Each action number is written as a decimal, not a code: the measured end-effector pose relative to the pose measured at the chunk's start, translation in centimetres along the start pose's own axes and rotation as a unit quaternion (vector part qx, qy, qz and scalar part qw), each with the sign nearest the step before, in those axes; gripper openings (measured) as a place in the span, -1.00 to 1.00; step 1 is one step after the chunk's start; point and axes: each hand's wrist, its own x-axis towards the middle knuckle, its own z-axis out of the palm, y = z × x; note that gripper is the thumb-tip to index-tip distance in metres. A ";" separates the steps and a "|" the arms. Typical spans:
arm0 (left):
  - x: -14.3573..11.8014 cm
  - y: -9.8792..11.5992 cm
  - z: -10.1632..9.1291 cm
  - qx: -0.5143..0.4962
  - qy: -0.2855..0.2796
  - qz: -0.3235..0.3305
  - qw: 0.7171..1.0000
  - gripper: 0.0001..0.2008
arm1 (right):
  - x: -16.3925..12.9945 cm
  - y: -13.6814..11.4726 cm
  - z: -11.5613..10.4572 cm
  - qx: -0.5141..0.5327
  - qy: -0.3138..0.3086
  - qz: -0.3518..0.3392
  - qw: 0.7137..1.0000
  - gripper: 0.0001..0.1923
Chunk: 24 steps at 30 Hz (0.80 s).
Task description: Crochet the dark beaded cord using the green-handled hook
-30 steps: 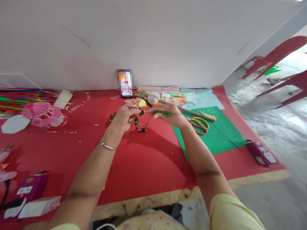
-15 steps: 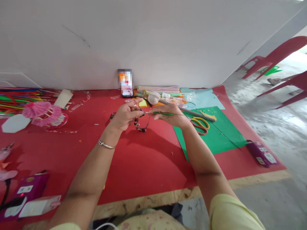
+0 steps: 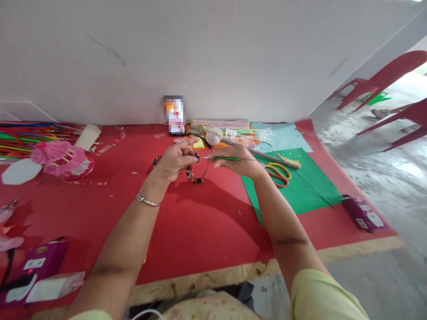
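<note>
My left hand (image 3: 176, 161) is closed, thumb against fingers, on a dark multicoloured crochet strip (image 3: 192, 176) that curls down below it. A dark yarn strand rises over its raised forefinger. My right hand (image 3: 238, 161) grips a crochet hook (image 3: 227, 158) with a green handle, held level. The hook's metal end reaches to the crocheted work at my left fingertips; whether it sits inside a loop is too small to tell. More of the strip shows left of my left hand.
Scissors (image 3: 279, 172) lie on green paper (image 3: 310, 191) by my right wrist. A phone (image 3: 174, 116) leans on the wall behind my hands. Pink paper craft (image 3: 60, 158) stands left on the red table cover (image 3: 200, 231). Purple boxes (image 3: 363, 213) sit toward both sides.
The hook's tip has shifted slightly left, closer to the crocheted work at my left fingertips. Both hands otherwise stay nearly in place.
</note>
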 end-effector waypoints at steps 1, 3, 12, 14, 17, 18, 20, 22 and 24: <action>0.0 0.0 0.0 0.001 0.000 0.001 1.000 -0.11 | 0.0 0.0 0.0 -0.001 0.001 0.004 1.000 -0.61; 0.1 -0.1 -0.1 0.004 -0.001 0.005 1.000 -0.11 | 0.0 -0.1 0.1 -0.003 0.004 0.009 1.000 -0.60; 0.3 -0.3 -0.5 -0.014 -0.012 0.013 1.000 -0.22 | 0.0 -0.2 0.4 0.041 0.003 0.024 0.999 -0.57; 0.3 -0.3 -0.4 -0.031 -0.014 0.024 0.999 -0.28 | 0.2 0.5 1.0 0.085 0.021 0.039 0.995 -0.53; 0.2 -0.4 0.1 -0.067 -0.004 0.040 0.997 -0.34 | 0.8 2.1 2.4 0.185 0.063 0.074 0.978 -0.40; 0.2 -0.5 0.3 -0.079 0.001 0.046 0.996 -0.35 | 0.9 2.6 3.0 0.220 0.079 0.089 0.968 -0.34; 0.3 -0.7 0.7 -0.097 0.015 0.055 0.994 -0.38 | 1.2 3.2 4.1 0.265 0.095 0.115 0.953 -0.28; 0.4 -0.9 1.1 -0.107 0.035 0.061 0.992 -0.39 | 1.4 3.2 4.9 0.270 0.105 0.121 0.950 -0.30; 0.4 -1.0 1.3 -0.112 0.062 0.066 0.990 -0.38 | 1.4 2.9 5.4 0.238 0.130 0.103 0.957 -0.37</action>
